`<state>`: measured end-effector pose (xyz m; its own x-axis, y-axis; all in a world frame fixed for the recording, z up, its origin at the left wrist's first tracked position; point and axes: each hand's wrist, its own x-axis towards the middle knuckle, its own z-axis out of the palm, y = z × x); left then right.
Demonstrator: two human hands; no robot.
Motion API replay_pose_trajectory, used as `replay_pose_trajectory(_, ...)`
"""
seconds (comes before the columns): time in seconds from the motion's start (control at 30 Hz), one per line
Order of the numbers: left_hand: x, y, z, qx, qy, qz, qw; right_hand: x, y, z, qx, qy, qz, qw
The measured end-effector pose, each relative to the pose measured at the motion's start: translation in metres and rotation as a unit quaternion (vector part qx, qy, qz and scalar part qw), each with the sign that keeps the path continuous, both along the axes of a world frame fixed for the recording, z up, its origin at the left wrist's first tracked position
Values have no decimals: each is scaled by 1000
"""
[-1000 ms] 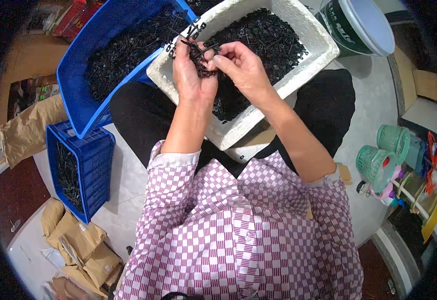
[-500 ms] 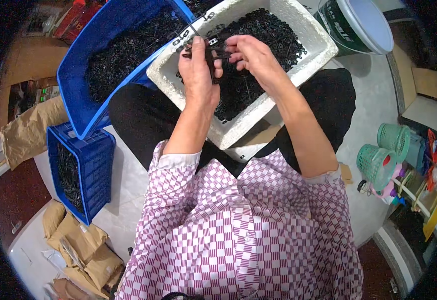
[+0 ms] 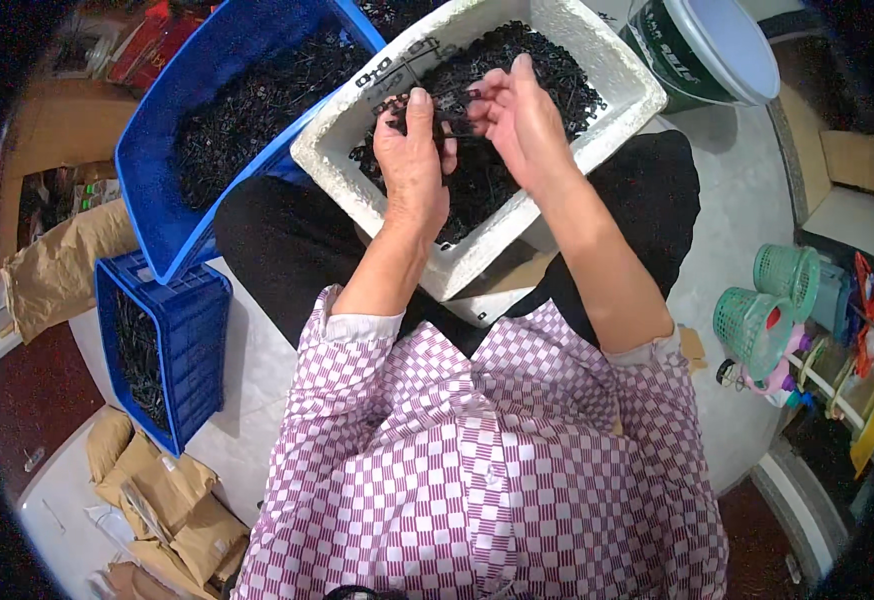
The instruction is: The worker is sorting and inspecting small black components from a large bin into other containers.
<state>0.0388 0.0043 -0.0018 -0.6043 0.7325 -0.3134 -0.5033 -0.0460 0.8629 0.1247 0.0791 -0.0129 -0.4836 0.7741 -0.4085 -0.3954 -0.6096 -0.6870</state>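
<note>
A white foam box rests on my lap, filled with small black parts. Both hands hover over it. My left hand pinches a thin black part between thumb and fingers. My right hand grips the other end of the same small black part, fingers partly spread. The part is small and mostly hidden by my fingers. To the left a blue plastic tray leans against my knee, also holding black parts.
A blue crate with dark pieces stands on the floor at left, next to brown paper sacks. A green-and-white bucket is at top right. Green baskets and clutter sit at right. Cardboard boxes lie at far left.
Both hands have drawn back from the box's far left corner toward its middle. The right hand's fingers have spread more.
</note>
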Motion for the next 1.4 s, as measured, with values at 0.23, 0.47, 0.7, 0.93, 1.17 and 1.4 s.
replay_pose_trajectory(0.23,3,-3,-3,-3,8,-32,999,-9,-2,-11,376,-189,9,907)
replay_pose_trajectory(0.47,15,0,-6,-36,9,-37,999,-11,4,-21,120,-122,-45,984)
replay_pose_trajectory(0.7,16,-11,5,-80,-42,-52,995,7,28,-22,56,-14,-17,998)
replay_pose_trajectory(0.93,8,-20,6,-142,53,-94,984,9,18,-28,437,-313,45,842)
replay_pose_trajectory(1.17,19,-28,-22,-44,29,-16,998,5,31,-37,225,-209,105,946)
replay_pose_trajectory(1.4,29,-28,-38,14,161,28,986,56,104,-92,116,-109,61,985)
